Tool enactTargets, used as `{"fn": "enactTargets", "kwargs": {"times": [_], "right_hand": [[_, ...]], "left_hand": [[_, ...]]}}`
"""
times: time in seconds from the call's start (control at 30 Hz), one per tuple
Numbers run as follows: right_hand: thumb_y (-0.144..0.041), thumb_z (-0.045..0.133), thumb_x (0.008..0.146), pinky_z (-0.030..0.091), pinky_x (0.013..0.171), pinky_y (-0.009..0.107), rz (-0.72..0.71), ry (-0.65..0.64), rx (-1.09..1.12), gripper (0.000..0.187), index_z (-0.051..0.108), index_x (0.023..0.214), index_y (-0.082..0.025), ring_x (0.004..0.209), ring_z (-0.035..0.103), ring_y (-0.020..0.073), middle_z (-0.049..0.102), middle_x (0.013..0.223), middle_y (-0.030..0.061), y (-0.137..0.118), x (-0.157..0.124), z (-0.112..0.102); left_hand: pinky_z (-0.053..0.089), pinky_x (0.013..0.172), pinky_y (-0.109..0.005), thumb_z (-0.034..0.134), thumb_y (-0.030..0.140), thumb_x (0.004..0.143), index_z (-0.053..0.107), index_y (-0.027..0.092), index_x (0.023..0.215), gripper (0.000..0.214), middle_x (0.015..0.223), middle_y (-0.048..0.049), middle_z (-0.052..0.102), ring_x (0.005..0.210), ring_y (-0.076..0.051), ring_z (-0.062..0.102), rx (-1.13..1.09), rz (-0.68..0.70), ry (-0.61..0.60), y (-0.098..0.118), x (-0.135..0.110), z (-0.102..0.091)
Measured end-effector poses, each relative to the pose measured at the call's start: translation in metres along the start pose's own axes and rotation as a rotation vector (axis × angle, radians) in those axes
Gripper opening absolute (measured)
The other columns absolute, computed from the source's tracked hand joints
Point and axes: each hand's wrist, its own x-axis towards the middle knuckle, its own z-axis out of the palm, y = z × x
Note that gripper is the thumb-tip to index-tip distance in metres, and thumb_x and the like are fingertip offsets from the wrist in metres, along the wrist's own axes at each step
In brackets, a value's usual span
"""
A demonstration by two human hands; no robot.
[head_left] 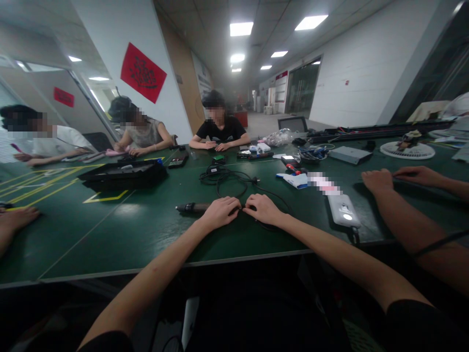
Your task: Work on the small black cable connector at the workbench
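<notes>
A dark electric screwdriver (194, 208) lies along the green table, its tip pointing left. My left hand (221, 212) is closed around its rear end. Fingers pinched, my right hand (263, 209) meets the left at the back of the tool and grips a black cable (284, 201) close to its end. The exact joint between cable and screwdriver is hidden by my fingertips. Just beyond my hands lies a loose coil of black cord (230, 177) with a plug (255, 181) and a black power adapter (213, 169).
On the left stands a black tray (122, 173). To the right lie a white power bank-like device (343, 210), a blue-and-white packet (293, 180), a grey box (350, 155) and a white disc (406, 149). Other people sit around the table (120, 244); a neighbour's hands (377, 181) rest at right.
</notes>
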Motion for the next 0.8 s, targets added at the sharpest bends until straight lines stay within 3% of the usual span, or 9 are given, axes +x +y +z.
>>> {"fn": "enactTargets", "kwargs": {"times": [0.13,0.3,0.47,0.63,0.8], "right_hand": [[-0.044,0.062,0.104,0.041,0.089,0.034,0.0,0.001,-0.003,0.028,0.075,0.096,-0.021,0.099,0.06,0.0215,0.068,0.105,0.0072,0.0008,0.0003,0.001],[-0.043,0.063,0.103,0.041,0.09,0.034,-0.002,0.011,-0.009,0.026,0.075,0.095,-0.021,0.1,0.06,0.0214,0.068,0.105,0.0071,0.0012,-0.0001,0.0032],[-0.044,0.063,0.103,0.041,0.089,0.034,-0.002,0.008,-0.006,0.027,0.075,0.095,-0.021,0.098,0.059,0.0213,0.068,0.105,0.007,0.0017,0.0001,0.003],[-0.044,0.062,0.104,0.041,0.089,0.034,-0.007,0.013,-0.012,0.028,0.074,0.095,-0.021,0.099,0.06,0.0216,0.068,0.104,0.0072,0.002,0.0001,0.0027],[-0.043,0.062,0.104,0.041,0.089,0.034,-0.004,0.002,-0.009,0.027,0.074,0.095,-0.021,0.099,0.06,0.0215,0.068,0.105,0.0074,0.0014,-0.0001,0.0018]], "left_hand": [[0.053,0.088,-0.036,0.055,0.035,0.103,0.06,0.025,0.112,0.015,0.11,-0.0051,0.069,0.102,-0.023,0.065,0.023,-0.04,0.0,-0.0002,0.0002,0.0005],[0.053,0.097,-0.036,0.056,0.027,0.1,0.061,0.026,0.118,0.019,0.116,-0.0048,0.069,0.108,-0.021,0.066,-0.019,0.007,0.014,0.0004,0.0005,-0.0001],[0.054,0.092,-0.036,0.056,0.034,0.102,0.061,0.025,0.113,0.015,0.113,-0.0054,0.069,0.104,-0.022,0.066,0.018,-0.041,0.014,0.0003,0.0011,0.0016],[0.052,0.095,-0.035,0.055,0.03,0.102,0.06,0.025,0.119,0.019,0.121,-0.0054,0.068,0.109,-0.022,0.065,-0.004,0.017,0.011,-0.0008,-0.0006,0.0014],[0.052,0.09,-0.034,0.05,0.034,0.106,0.061,0.024,0.11,0.016,0.11,-0.0056,0.068,0.102,-0.021,0.065,0.026,-0.004,-0.009,-0.0025,0.0008,0.005]]}}
